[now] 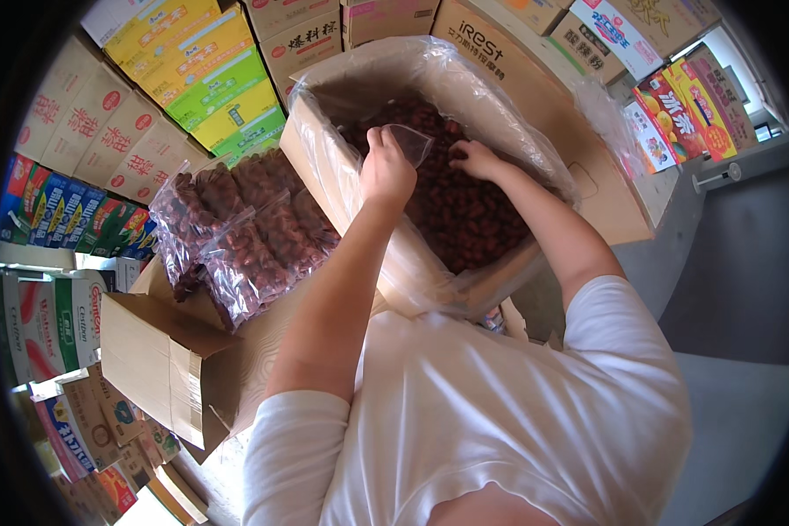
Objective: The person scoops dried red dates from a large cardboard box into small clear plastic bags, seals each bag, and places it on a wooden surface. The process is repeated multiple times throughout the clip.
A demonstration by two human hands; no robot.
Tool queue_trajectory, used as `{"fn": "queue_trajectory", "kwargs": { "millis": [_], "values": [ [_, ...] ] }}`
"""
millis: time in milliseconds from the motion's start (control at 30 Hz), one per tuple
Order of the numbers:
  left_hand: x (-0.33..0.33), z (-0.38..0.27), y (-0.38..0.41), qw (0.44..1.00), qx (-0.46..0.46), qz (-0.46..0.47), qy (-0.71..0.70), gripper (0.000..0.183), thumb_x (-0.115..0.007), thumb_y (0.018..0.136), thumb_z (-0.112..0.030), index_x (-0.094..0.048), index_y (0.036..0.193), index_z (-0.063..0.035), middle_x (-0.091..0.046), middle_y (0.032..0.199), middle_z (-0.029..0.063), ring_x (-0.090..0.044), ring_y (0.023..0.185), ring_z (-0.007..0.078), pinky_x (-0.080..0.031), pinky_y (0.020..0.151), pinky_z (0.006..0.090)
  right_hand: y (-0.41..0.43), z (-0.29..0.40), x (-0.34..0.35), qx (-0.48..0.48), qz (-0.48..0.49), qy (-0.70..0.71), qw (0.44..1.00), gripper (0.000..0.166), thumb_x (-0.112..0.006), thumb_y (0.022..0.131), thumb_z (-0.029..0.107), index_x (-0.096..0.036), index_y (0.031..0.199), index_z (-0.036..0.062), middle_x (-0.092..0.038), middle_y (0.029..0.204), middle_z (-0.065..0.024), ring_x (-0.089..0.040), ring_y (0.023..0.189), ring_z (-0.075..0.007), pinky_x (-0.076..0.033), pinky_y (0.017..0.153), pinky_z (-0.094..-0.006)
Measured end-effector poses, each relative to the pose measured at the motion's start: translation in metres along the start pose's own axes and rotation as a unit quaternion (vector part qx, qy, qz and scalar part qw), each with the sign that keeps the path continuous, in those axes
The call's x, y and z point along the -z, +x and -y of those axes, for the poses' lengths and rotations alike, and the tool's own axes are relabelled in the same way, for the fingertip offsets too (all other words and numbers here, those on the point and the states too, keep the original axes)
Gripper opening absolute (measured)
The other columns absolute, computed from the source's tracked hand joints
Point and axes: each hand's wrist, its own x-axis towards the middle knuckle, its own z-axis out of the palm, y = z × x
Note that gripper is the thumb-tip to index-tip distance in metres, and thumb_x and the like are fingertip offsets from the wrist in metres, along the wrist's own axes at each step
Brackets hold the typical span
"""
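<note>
A large cardboard box (325, 174) lined with a clear plastic liner (526, 141) stands before me, holding a heap of dried red dates (477, 227). My left hand (388, 169) is over the box's left side and grips a small clear plastic bag (413, 143) by its edge. Inside the box, my right hand (477, 160) reaches down to the dates with curled fingers. Whether it holds any dates is hidden. To the left of the box lie several filled clear bags of dates (243, 263), stacked side by side.
An open cardboard carton (151, 368) sits at the left by the bagged dates. Stacked printed cartons (85, 125) line the left and back. Behind the big box is a flat brown carton (493, 39). More drink cartons (677, 112) stand on a counter at the right.
</note>
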Motion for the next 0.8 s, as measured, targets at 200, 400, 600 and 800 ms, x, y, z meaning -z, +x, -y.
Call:
{"fn": "queue_trajectory", "kwargs": {
  "millis": [200, 400, 600, 800],
  "values": [
    [0.0, 0.0, 0.0, 1.0, 0.013, 0.008, 0.004, 0.05, -0.048, 0.076, 0.002, -0.045, 0.126, 0.0063, -0.046, 0.125, 0.0251, -0.058, 0.102, 0.0433, -0.05, 0.086, 0.0472, -0.009, 0.025, -0.024, -0.04, 0.064, -0.217, 0.973, 0.055, -0.059, 0.085, 0.052, -0.051, 0.134, 0.028, -0.033, 0.144, -0.0122, -0.037, 0.13, -0.0382, -0.04, 0.101, -0.0545],
    [-0.001, -0.001, -0.001, 1.0, 0.023, 0.012, 0.007, 0.049, -0.048, 0.077, 0.003, -0.045, 0.125, 0.0065, -0.047, 0.123, 0.024, -0.058, 0.103, 0.0423, -0.05, 0.087, 0.0467, -0.012, 0.037, -0.038, -0.04, 0.103, -0.321, 0.941, 0.058, -0.056, 0.084, 0.06, -0.055, 0.132, 0.027, -0.027, 0.148, -0.0106, -0.038, 0.129, -0.0376, -0.04, 0.1, -0.0582],
    [-0.001, 0.001, 0.001, 1.0, 0.022, 0.011, 0.008, 0.048, -0.049, 0.076, 0.003, -0.046, 0.124, 0.0061, -0.047, 0.122, 0.0228, -0.059, 0.102, 0.0413, -0.05, 0.086, 0.0455, -0.024, 0.04, -0.043, -0.065, 0.122, -0.312, 0.94, 0.066, -0.048, 0.083, 0.071, -0.058, 0.13, 0.0249, -0.025, 0.151, -0.0154, -0.042, 0.128, -0.0403, -0.043, 0.096, -0.0573],
    [-0.006, 0.006, 0.0, 1.0, 0.003, -0.009, 0.029, 0.033, -0.052, 0.08, 0.002, -0.045, 0.113, 0.003, -0.046, 0.119, 0.0199, -0.062, 0.093, 0.0407, -0.052, 0.077, 0.0474, -0.03, 0.055, -0.033, -0.099, 0.25, -0.278, 0.922, 0.071, -0.048, 0.083, 0.069, -0.056, 0.134, 0.019, -0.042, 0.146, -0.0128, -0.041, 0.133, -0.035, -0.035, 0.106, -0.0537]
  ]
}}
